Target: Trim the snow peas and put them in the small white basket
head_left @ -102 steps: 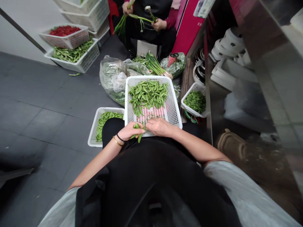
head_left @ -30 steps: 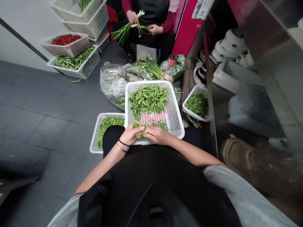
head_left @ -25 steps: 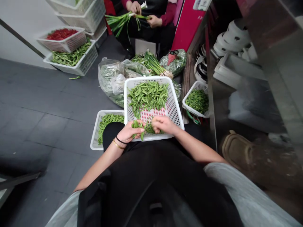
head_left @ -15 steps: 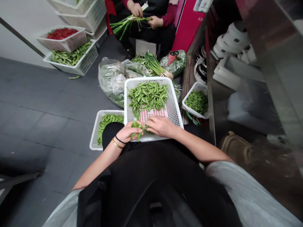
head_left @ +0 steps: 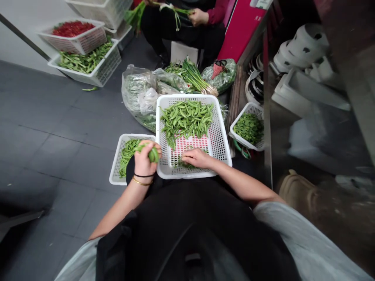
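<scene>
My left hand (head_left: 145, 158) is closed around several green pea pods (head_left: 153, 155), held between the two baskets and over the near edge of the lower one. A white plastic basket (head_left: 227, 152) sits across my lap with a heap of pea pods (head_left: 187, 119) in its far half. Inside its near part, my right hand (head_left: 198, 158) has its fingers drawn together, low over small green bits (head_left: 186, 162); what they hold, if anything, is hidden. To the left, a lower white basket (head_left: 115, 171) contains more pea pods (head_left: 129, 156).
Plastic bags of greens (head_left: 137, 89) and spring onions (head_left: 199, 80) lie beyond my basket. Opposite me, a person's hand (head_left: 198, 17) handles green stalks. Baskets of red chillies (head_left: 73, 29) and green pods (head_left: 88, 58) are stacked back left. A leafy-green basket (head_left: 249, 127) stands right.
My left hand has moved left with its pea pods, out of the lap basket. My right hand has parted from it and lowered toward the green bits. The view has shifted slightly.
</scene>
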The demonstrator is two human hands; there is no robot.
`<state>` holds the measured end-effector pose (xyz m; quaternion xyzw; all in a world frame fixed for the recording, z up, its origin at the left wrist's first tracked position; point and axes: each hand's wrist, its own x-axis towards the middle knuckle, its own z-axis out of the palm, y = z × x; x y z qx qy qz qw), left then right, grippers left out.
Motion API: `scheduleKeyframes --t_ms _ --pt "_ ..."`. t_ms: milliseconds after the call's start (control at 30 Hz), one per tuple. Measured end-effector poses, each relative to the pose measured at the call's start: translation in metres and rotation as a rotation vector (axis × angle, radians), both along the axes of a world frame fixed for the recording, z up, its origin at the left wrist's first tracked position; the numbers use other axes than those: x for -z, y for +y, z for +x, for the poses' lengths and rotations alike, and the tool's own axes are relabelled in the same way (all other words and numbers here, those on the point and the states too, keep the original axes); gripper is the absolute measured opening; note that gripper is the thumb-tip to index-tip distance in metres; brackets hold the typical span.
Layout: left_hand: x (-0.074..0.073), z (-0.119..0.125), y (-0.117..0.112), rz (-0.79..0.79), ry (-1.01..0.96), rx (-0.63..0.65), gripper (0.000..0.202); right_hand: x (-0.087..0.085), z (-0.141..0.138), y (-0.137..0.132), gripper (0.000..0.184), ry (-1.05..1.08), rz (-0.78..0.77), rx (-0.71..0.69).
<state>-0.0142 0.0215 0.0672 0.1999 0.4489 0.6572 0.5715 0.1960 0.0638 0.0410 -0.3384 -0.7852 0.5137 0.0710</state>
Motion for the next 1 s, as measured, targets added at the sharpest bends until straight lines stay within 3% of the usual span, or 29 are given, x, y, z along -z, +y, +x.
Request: scheduleKeyframes --t_ms 67,133,233,333,400,500,633,800,867,1000 --pt "0.004 -0.014 0.009 -0.113 -0.112 -0.001 0.018 0.012 0.003 0.025 0.023 -0.427 0.107 -0.108" --pt "0.008 -0.023 0.012 -0.190 -0.209 0.078 0.020 0.026 -0.006 0.048 0.033 -0.676 0.202 -0.046" --pt "0.012 -0.021 0.007 -0.184 -0.274 0.234 0.024 0.049 -0.042 0.067 0.041 -0.714 0.255 0.046" --pt "0.017 -0.013 0.000 -0.180 -0.171 0.342 0.025 0.065 -0.072 0.072 0.045 -0.723 0.222 0.086" --pt "0.020 -0.010 -0.003 -0.206 -0.095 0.356 0.025 0.069 -0.076 0.073 0.042 -0.716 0.210 0.122" --pt "0.023 -0.007 -0.002 -0.255 -0.070 0.316 0.032 0.062 -0.063 0.072 0.033 -0.682 0.208 0.155" --pt "0.027 0.003 0.001 -0.298 0.038 0.261 0.036 0.032 -0.039 0.055 0.024 -0.573 0.183 0.102" --pt "0.027 0.021 0.001 -0.240 0.276 0.321 0.039 -0.005 -0.025 0.012 0.019 -0.078 -0.038 -0.098" --pt "0.025 0.025 0.000 -0.226 0.248 0.272 0.037 -0.012 -0.021 -0.003 0.021 0.017 0.035 -0.036" --pt "0.023 0.026 -0.002 -0.225 0.131 0.174 0.037 -0.015 -0.016 -0.020 0.021 0.026 0.403 0.056"
